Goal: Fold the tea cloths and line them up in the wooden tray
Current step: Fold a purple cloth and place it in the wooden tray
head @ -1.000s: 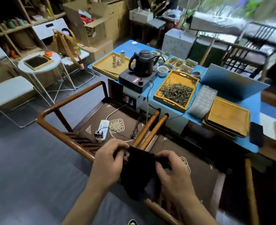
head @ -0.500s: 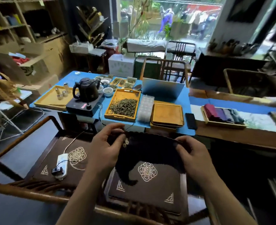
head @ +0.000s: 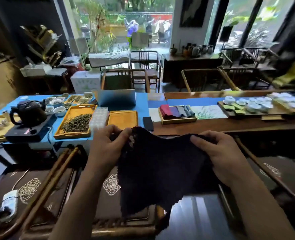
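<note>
A black tea cloth point(head: 158, 167) hangs spread between my two hands above the chair seats. My left hand point(head: 106, 148) pinches its upper left corner, and my right hand point(head: 219, 156) grips its upper right edge. On the brown table beyond stands the wooden tray point(head: 178, 120), holding several folded cloths point(head: 176, 110) in a row, from red on the left through purple to grey-blue on the right.
A blue-covered table on the left carries a black kettle point(head: 28, 111), a tray of loose tea leaves point(head: 77, 120), an empty wooden tray point(head: 122, 117), a laptop point(head: 114, 99) and a phone point(head: 148, 123). White cups point(head: 254, 104) sit far right. Wooden chairs with cushions point(head: 108, 191) stand below my hands.
The view has swung right and upward, bringing the tray of folded cloths to the middle. My hands have moved apart, stretching the bunched black cloth out wide.
</note>
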